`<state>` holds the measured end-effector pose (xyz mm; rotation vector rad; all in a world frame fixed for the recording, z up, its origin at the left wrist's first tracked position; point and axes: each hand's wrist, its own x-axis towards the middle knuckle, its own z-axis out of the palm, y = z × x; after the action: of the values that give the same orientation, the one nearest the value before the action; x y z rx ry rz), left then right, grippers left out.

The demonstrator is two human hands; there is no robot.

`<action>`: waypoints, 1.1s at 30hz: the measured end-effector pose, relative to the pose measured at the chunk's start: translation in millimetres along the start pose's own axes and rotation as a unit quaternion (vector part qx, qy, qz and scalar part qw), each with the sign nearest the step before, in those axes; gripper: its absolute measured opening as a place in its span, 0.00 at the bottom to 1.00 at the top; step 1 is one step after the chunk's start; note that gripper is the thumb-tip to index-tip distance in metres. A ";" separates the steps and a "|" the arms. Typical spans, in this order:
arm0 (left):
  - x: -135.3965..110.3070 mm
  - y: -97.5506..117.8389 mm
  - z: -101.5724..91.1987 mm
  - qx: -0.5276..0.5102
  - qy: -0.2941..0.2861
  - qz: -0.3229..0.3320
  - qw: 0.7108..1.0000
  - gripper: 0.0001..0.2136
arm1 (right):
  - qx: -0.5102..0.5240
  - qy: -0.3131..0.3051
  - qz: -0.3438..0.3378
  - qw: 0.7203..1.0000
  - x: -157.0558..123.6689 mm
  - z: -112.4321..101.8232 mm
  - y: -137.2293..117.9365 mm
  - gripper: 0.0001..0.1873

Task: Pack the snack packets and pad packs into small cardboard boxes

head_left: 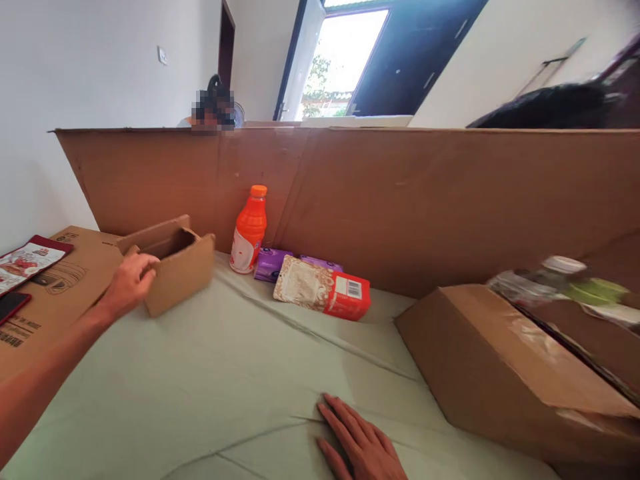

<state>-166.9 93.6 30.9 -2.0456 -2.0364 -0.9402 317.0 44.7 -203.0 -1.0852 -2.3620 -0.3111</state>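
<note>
My left hand (131,285) grips the near side of a small open-topped cardboard box (183,280), fingers closed over its upper edge. The box stands tilted on a pale green cloth (240,373); its inside is dark and I cannot make out what is in it. Lower down, my right hand (361,440) lies on the cloth with fingers stretched out, holding nothing. To the right of the small box stands an orange bottle (249,230) with an orange cap. Beside it are purple packets (271,265), partly covered by a red and cream pouch (323,288).
A tall cardboard panel (400,193) runs across the back. On the right sits a large cardboard box (480,360), with a clear white-capped container (555,270) beyond it. A flat carton (65,287) at left carries a printed packet (33,260). Behind the panel is a person (213,110).
</note>
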 end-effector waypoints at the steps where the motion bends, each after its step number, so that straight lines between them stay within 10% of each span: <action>1: -20.4 18.5 3.7 -0.024 -0.019 0.046 0.998 0.09 | 0.014 0.001 0.017 1.000 2.6 -2.5 -3.5 0.21; 8: -104.3 126.5 12.8 -0.202 -0.099 0.334 0.915 0.15 | 0.194 0.014 0.182 0.964 17.8 -40.6 -9.2 0.23; 14: -102.9 145.2 15.7 -0.148 -0.096 0.347 0.921 0.14 | 0.414 -0.005 0.278 0.867 33.2 -84.1 -22.5 0.22; 23: -114.3 145.9 27.3 -0.135 -0.072 0.307 0.939 0.22 | 0.255 -0.067 0.256 0.930 68.4 -78.1 31.6 0.19; 33: -121.4 147.5 33.7 -0.134 -0.041 0.293 0.946 0.23 | 0.047 -0.106 0.250 0.961 255.9 -29.1 136.0 0.23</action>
<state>-6.7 -9.8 -4.7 -2.6398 -1.2307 -1.0492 290.9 285.0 -40.5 -1.6806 -2.1487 0.1054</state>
